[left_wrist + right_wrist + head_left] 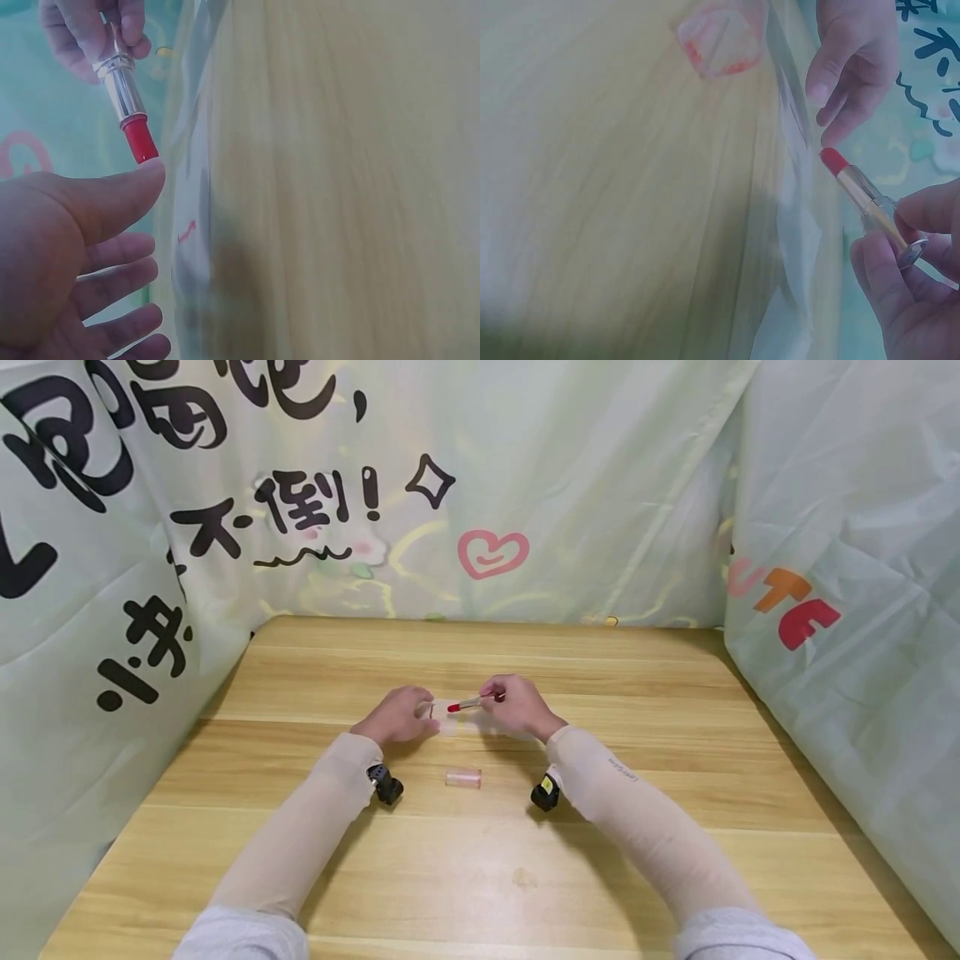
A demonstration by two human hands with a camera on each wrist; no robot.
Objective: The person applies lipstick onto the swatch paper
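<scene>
My right hand [517,703] pinches an uncovered lipstick [859,189] by its base, between thumb and fingers. The red tip points left, toward my left hand [401,717]. In the left wrist view, that hand's fingers [120,285] are spread and fairly straight, with nothing gripped. They lie beside a thin white tissue [447,725]; whether they touch it I cannot tell. A short red streak [187,231] shows on the tissue. Nearer to me on the table lies a clear pinkish lipstick cap [463,778], out of both hands.
The wooden table [420,877] spreads around both arms. Printed cloth [600,510] hangs behind it and along both sides. Small black wrist cameras [387,785] sit under the wrists. A pale stain [525,877] marks the near tabletop.
</scene>
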